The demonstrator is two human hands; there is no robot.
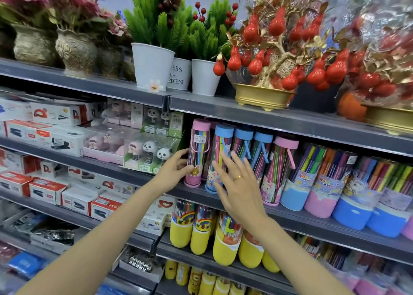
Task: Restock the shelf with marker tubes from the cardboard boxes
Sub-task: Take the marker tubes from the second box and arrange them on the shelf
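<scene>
Two hands reach the marker shelf (pixel 290 216) — left hand (pixel 176 169) gripping a pink-capped tube (pixel 197 151) at its base, right hand (pixel 240 187) open, fingers spread, at four o'clock from it over a blue-capped tube (pixel 220 158).

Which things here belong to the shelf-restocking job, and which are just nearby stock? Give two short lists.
Part of the job:
- pink-capped marker tube, touched by the left hand
- blue-capped marker tube, behind the open right hand
- shelf they stand on

Just nearby:
- stapler boxes
- panda figurines
- potted artificial plants
- yellow marker tubes
</scene>
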